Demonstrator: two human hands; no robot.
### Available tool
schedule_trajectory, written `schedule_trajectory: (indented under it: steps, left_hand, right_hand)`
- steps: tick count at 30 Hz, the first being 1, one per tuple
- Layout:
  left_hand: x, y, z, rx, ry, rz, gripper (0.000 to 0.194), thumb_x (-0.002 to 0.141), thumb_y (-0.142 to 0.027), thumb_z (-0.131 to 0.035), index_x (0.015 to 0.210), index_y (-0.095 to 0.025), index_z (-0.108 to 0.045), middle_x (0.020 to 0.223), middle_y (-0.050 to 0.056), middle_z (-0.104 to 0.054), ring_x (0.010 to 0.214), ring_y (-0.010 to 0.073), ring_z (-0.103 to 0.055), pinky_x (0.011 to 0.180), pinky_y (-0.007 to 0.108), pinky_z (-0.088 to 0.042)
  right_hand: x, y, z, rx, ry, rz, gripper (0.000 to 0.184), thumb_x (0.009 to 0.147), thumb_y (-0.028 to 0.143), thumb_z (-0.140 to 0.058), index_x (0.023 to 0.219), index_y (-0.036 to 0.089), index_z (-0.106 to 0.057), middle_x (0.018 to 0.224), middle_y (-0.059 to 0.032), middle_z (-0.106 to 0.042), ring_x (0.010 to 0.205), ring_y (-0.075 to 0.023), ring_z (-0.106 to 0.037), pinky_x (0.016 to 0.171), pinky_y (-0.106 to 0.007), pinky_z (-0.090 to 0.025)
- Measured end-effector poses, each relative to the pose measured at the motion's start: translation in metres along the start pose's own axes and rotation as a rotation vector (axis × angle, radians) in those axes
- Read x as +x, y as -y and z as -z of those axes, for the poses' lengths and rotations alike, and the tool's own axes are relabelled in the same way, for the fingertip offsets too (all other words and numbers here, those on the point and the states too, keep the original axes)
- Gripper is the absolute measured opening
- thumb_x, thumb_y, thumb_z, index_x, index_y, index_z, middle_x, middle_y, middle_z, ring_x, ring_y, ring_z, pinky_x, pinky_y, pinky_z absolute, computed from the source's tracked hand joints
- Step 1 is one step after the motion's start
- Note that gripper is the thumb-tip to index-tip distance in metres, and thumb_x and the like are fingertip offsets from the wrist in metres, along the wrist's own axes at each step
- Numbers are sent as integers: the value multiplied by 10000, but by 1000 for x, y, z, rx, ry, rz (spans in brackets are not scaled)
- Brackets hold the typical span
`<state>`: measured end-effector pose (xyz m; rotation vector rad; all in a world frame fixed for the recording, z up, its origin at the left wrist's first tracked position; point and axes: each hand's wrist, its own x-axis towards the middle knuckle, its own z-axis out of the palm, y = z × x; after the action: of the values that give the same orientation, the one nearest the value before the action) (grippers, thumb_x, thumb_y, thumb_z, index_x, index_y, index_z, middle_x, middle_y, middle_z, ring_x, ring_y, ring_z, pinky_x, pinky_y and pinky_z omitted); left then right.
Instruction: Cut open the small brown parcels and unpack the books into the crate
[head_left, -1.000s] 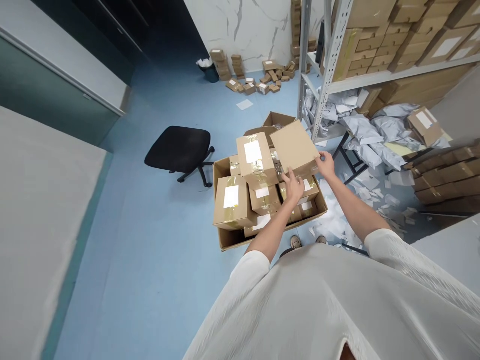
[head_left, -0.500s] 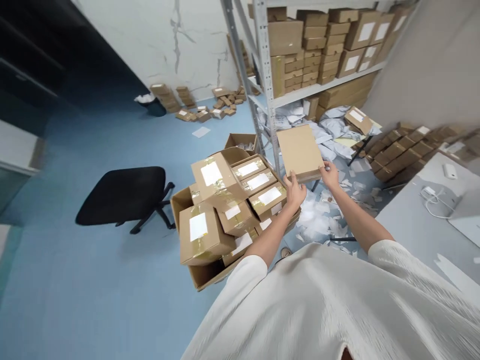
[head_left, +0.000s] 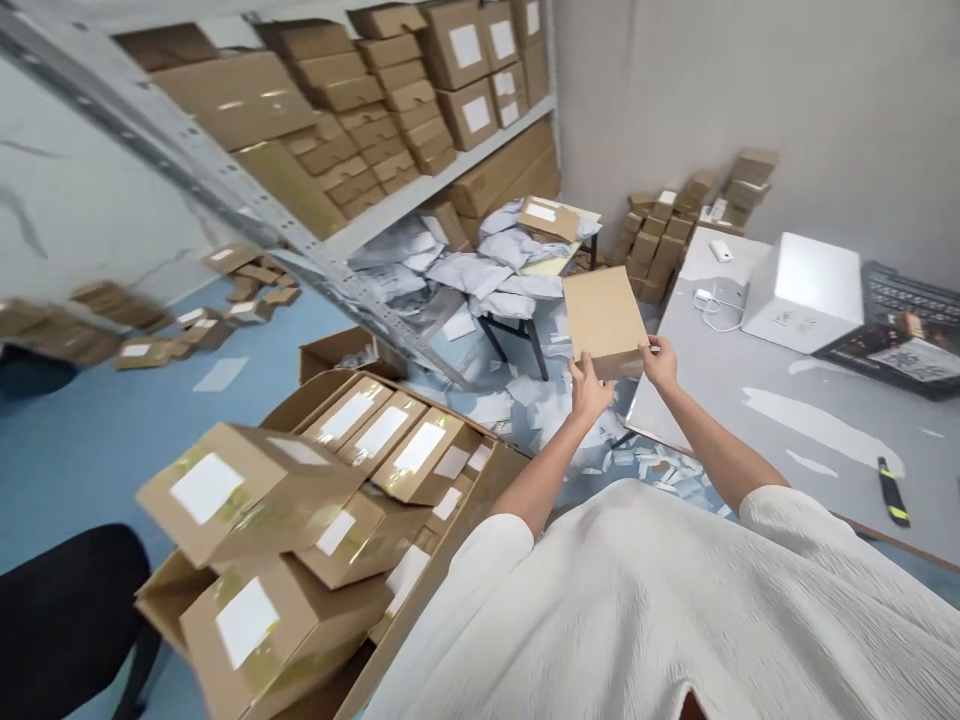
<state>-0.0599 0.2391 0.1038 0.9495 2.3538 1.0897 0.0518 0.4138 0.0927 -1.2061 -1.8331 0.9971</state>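
Observation:
I hold a plain brown cardboard box (head_left: 604,318) in the air with both hands, its unlabelled face towards me. My left hand (head_left: 587,390) grips its near left corner and my right hand (head_left: 660,362) grips its near right corner. The box hangs over the left edge of a grey table (head_left: 795,430). Below and to my left a big open carton (head_left: 442,545) is heaped with taped, white-labelled boxes (head_left: 247,485).
A white device (head_left: 802,290), cables, a keyboard and a black-and-yellow cutter (head_left: 892,492) lie on the table. Metal shelving (head_left: 352,235) packed with cartons rises ahead. Grey mailer bags and paper scraps (head_left: 487,270) litter the floor. A black chair seat (head_left: 67,610) is at bottom left.
I have turned to the right, carrying the plain box away from the heaped carton towards the grey table. Both hands keep the same grip.

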Motion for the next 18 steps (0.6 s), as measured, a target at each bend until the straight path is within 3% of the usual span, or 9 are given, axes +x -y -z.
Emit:
schedule_trajectory:
  steps: [4,9,14,18]
  left_hand:
    - [-5,-42,-59,22,127,-48,1000,859,-228,-734,1752,-218,-283,1752,243,-247,1459,375,-619,1238,454,-487]
    - [-14,-76,-122,27,264,-105,1015,841,-207,-746,1747,-229,-288,1763,247,-225,1463,390,-618,1233,470,-492]
    - [-26,-95,-168,55,402,-124,996,853,-203,-744,1743,-220,-297,1746,241,-241,1431,380,-647,1224,461,-505]
    - [-30,-100,-192,84,469,-159,981,870,-235,-740,1743,-211,-295,1749,245,-238,1424,386,-650,1207,464,-522]
  right_hand:
    - [8,-48,69,-34,-94,-90,456,887,515,-621,1192,197,-742,1261,-159,-748,1067,-313,-705,1049,-518,-566]
    - [6,-102,135,-77,-197,-169,429,867,516,-623,1143,204,-729,1201,-148,-758,995,-299,-697,1052,-525,-560]
    - [-10,-144,180,-148,-262,-279,375,856,481,-622,1099,212,-720,1164,-136,-772,939,-287,-690,1030,-518,-562]
    - [-25,-171,200,-151,-278,-333,370,869,492,-609,1092,214,-708,1163,-136,-770,984,-295,-696,1019,-518,-565]
